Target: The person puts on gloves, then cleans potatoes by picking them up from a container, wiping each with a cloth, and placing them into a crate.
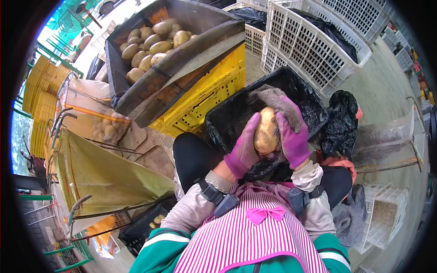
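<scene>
At the bottom of the frame, closest to me, is my pink-and-white striped apron (246, 241) with a pink bow (266, 214), over green-and-white sleeves. Straps with dark devices (226, 204) sit round both my wrists. Just right of centre, my left hand (244, 148) and right hand (293, 134), in pink-purple gloves soiled grey, hold one potato (266, 132) between them. My left hand is part open, fingers pointing up along the potato's left side; my right is part open and cupped against its right side, with a dirty grey cloth (278, 103) draped over its fingers. The potato has dark smudges and is above a bin lined with black plastic (227, 119), in front of my knees.

Beyond the bin, toward the upper left, a yellow crate (200, 98) stands below a dark, lined tub (136, 102) heaped with potatoes (160, 47). White slatted crates (305, 50) with black liners are stacked at the upper right. Farther off, yellow stacks (43, 91) stand at the left edge and a vehicle (107, 7) shows at the top left.
</scene>
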`<act>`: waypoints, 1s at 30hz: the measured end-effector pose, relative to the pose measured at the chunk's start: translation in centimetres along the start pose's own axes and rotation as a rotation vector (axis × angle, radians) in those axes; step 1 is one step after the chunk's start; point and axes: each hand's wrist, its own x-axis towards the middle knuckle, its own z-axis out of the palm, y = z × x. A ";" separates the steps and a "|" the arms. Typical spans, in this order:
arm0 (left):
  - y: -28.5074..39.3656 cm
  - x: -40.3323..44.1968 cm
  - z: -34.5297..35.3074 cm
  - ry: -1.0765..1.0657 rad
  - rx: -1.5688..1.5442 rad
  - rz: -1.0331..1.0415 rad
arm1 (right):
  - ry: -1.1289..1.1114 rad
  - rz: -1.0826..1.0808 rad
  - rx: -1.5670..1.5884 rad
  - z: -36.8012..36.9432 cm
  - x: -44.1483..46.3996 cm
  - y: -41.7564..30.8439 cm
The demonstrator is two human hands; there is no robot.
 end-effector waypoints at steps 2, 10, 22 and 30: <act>-0.9 1.1 -0.9 0.052 0.258 0.369 | -0.190 -0.426 -0.461 0.2 -0.6 -0.9; 0.4 1.6 -4.6 -0.130 -0.051 0.363 | -0.265 -0.726 -0.868 -2.6 -4.5 -0.5; 1.8 -1.0 -1.0 -0.126 -0.470 0.136 | 0.002 -0.389 -0.226 0.7 -0.9 -2.8; 3.3 -1.2 -1.6 -0.661 -0.586 -0.183 | -0.182 0.001 0.270 -0.8 -0.9 -4.4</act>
